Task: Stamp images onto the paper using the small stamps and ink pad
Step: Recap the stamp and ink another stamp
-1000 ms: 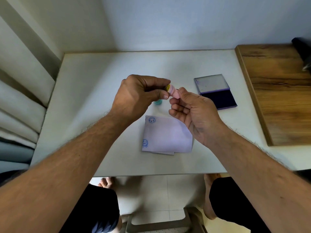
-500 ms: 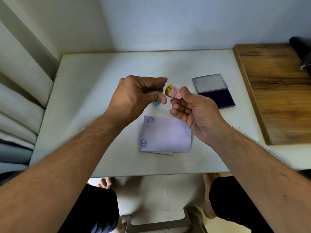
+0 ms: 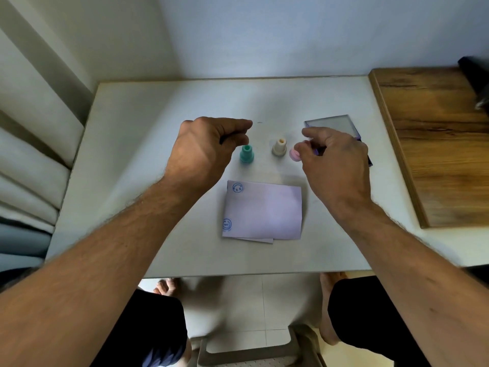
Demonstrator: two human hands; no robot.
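Observation:
A folded pale paper (image 3: 264,210) lies on the white table (image 3: 148,154), with two blue round prints (image 3: 237,187) along its left edge. Behind it stand a teal stamp (image 3: 246,154) and a cream stamp (image 3: 279,147). My right hand (image 3: 333,165) pinches a small pink stamp (image 3: 294,154) just right of the cream one. That hand covers most of the open ink pad (image 3: 330,125), whose grey lid shows behind it. My left hand (image 3: 206,149) hovers left of the teal stamp, fingers curled and thumb on fingertips, with nothing visible in it.
A wooden board (image 3: 436,144) lies along the table's right side, with a dark object (image 3: 476,83) at its far end. A curtain (image 3: 31,144) hangs at the left. My knees and a stool (image 3: 246,350) are below the front edge.
The hands have parted. My right hand carried the pink stamp right and down toward the ink pad; my left hand drew back left. The teal and cream stamps are now uncovered.

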